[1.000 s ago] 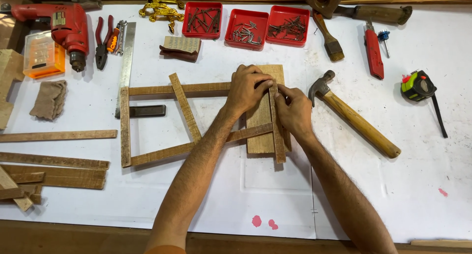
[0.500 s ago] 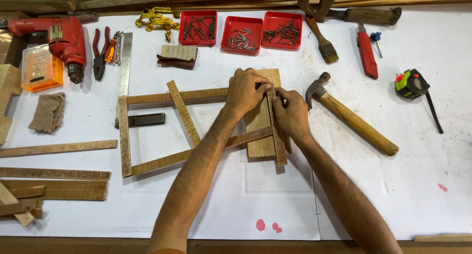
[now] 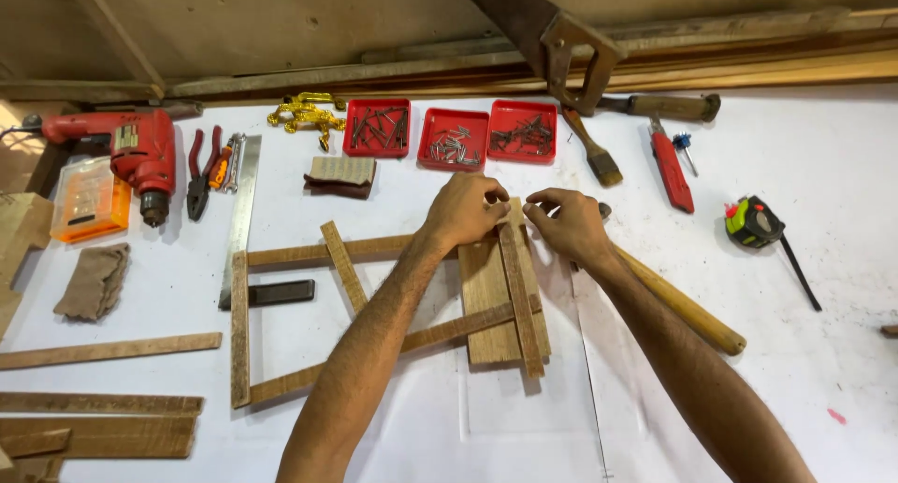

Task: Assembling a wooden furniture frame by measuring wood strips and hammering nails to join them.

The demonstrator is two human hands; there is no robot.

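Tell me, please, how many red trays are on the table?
3, in a row at the back of the table, beyond the hands: left tray, middle tray, right tray. Each holds small metal fasteners. None seems hidden.

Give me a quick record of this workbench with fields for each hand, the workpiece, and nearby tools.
left hand: rests on the top end of the wooden board
right hand: fingertips at the top of the thin strip lying on that board
workpiece: frame of wooden slats
nearby tools: hammer, red trays, brush, drill
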